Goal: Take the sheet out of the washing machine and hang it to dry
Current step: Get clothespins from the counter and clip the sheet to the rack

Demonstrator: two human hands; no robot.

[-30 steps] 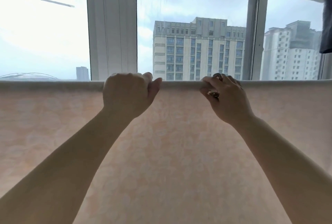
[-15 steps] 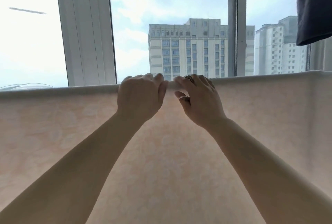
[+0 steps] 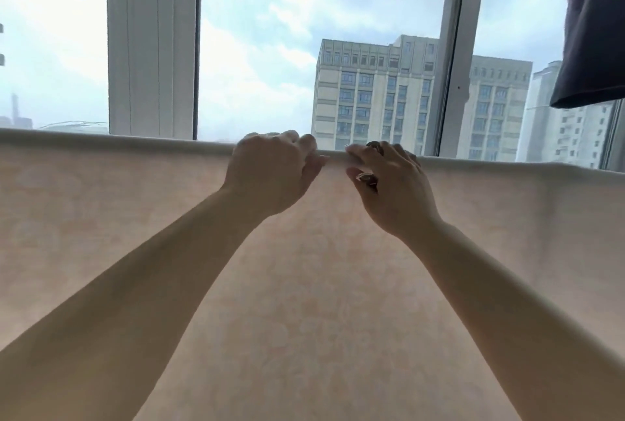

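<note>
A pale peach sheet [image 3: 304, 285] hangs draped over a horizontal support hidden under its top fold, its long axis running left to right across the frame in front of a window [image 3: 257, 48], with a dark garment [image 3: 595, 25] hanging at upper right. Both hands meet at the fold near its middle, just beside each other: the left hand [image 3: 274, 174] curls closed over the edge, fingers hooked behind it, while the right hand [image 3: 392, 184], ringed, lies looser, fingertips [image 3: 355, 150] pressed on the fold. Neither hand is clearly nearer; any smoothing would likely run outward along the fold.
</note>
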